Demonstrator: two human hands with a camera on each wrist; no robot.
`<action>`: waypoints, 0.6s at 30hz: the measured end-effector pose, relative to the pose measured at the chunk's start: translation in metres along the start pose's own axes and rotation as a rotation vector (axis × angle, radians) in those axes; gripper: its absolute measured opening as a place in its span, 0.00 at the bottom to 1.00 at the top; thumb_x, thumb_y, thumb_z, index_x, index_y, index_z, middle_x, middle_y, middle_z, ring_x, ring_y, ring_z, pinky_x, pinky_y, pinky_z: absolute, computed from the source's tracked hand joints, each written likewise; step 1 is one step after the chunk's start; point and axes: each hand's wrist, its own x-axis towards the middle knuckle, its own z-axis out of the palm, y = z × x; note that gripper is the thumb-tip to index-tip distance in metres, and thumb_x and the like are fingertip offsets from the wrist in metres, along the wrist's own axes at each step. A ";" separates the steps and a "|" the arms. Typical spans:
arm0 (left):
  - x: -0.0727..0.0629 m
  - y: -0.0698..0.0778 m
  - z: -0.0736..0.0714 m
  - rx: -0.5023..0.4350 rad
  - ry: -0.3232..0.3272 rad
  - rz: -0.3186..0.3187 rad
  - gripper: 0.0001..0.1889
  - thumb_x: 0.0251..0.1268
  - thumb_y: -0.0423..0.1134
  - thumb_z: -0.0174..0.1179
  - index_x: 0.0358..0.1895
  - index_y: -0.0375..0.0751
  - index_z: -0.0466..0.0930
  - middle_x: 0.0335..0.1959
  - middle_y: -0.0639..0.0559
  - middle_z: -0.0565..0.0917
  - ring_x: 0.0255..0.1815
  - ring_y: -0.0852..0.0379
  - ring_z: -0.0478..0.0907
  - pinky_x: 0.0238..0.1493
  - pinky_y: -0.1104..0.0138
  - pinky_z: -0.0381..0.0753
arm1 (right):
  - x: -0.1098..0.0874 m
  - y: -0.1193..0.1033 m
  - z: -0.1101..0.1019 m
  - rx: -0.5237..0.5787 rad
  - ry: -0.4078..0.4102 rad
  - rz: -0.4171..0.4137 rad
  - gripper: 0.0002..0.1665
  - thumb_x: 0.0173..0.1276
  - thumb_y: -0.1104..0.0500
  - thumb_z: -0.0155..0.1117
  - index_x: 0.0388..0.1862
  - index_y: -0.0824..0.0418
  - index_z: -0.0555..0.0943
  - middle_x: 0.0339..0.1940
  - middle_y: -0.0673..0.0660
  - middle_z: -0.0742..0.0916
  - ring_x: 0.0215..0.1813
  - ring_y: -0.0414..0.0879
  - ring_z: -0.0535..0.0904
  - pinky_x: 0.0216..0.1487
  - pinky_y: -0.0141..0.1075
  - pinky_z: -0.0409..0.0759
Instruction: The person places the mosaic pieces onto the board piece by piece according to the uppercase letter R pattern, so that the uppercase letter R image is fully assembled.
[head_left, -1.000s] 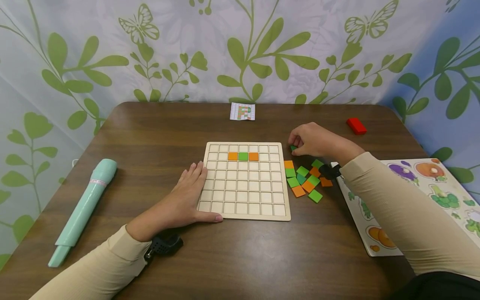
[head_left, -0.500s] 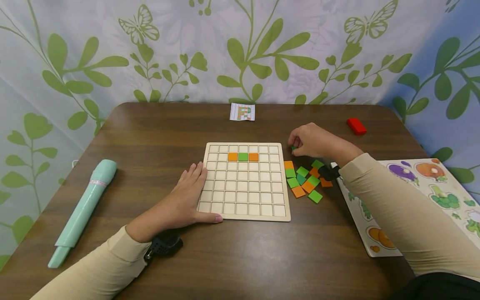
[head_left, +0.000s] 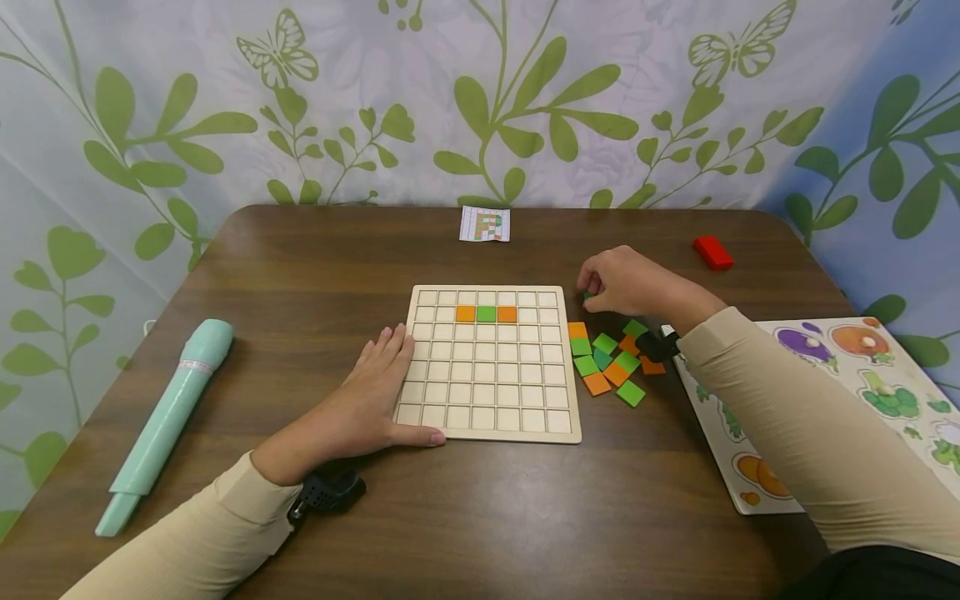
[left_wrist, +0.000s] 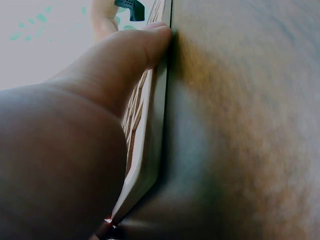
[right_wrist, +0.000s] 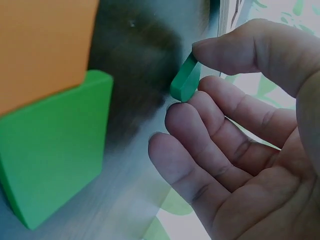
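Observation:
In the head view a pale wooden grid board [head_left: 483,367] lies mid-table, with a green tile [head_left: 487,314] between two orange tiles [head_left: 466,314] in its second row from the far side. My left hand [head_left: 367,387] rests at the board's near left corner, fingers stretched along the left edge and thumb [left_wrist: 150,42] on the near rim. Beyond the board's far right corner, my right hand [head_left: 626,283] pinches a small dark green tile [right_wrist: 186,80] between thumb and fingertips, low over the table. Loose orange and green tiles [head_left: 617,372] lie just nearer than that hand.
A small printed pattern card [head_left: 485,224] lies at the back edge. The red block [head_left: 713,252] is at the back right. A white vegetable picture board [head_left: 862,358] lies under the right forearm, and a mint-green tube-like object [head_left: 168,421] lies at the left.

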 end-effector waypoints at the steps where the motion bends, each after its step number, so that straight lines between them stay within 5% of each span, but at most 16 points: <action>1: 0.000 0.000 0.000 -0.001 0.000 0.001 0.74 0.52 0.75 0.72 0.83 0.24 0.39 0.85 0.30 0.39 0.84 0.35 0.32 0.80 0.44 0.36 | 0.000 0.000 0.000 0.001 0.002 -0.001 0.11 0.69 0.65 0.73 0.48 0.66 0.86 0.41 0.57 0.86 0.44 0.53 0.81 0.51 0.49 0.84; 18: 0.000 0.000 0.000 0.003 0.003 0.001 0.74 0.52 0.74 0.73 0.83 0.24 0.39 0.84 0.29 0.39 0.84 0.35 0.33 0.80 0.44 0.36 | 0.000 -0.005 -0.001 0.026 0.039 -0.060 0.11 0.68 0.65 0.74 0.48 0.66 0.86 0.42 0.58 0.87 0.46 0.53 0.82 0.53 0.50 0.83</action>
